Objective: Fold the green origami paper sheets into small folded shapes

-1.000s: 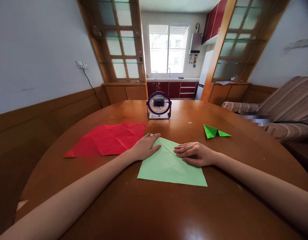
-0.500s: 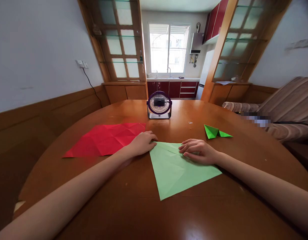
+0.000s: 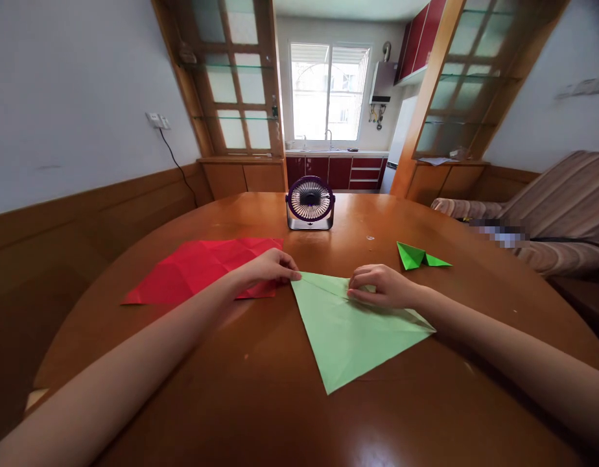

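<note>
A light green sheet of paper [image 3: 348, 337] with crease lines and a folded upper edge lies on the table, one corner pointing toward me. At its far left corner, my left hand [image 3: 275, 264] pinches the paper between thumb and fingers. My right hand [image 3: 380, 285] is on the upper edge, its fingers curled and its thumb closed against the paper's folded strip. Behind my left hand spreads a creased red sheet of paper [image 3: 192, 269]. Beyond my right hand sits a small bright green folded paper piece [image 3: 416, 256].
A small round desk fan [image 3: 310, 201] stands at the far side of the brown wooden table [image 3: 260, 415]. To the right is a striped armchair [image 3: 562, 201]. A kitchen with a window [image 3: 328, 91] lies behind, between wooden cabinets.
The light green paper has turned slightly, its near corner shifting right. My left hand now pinches the corner instead of resting by it, and my right hand has moved up a little.
</note>
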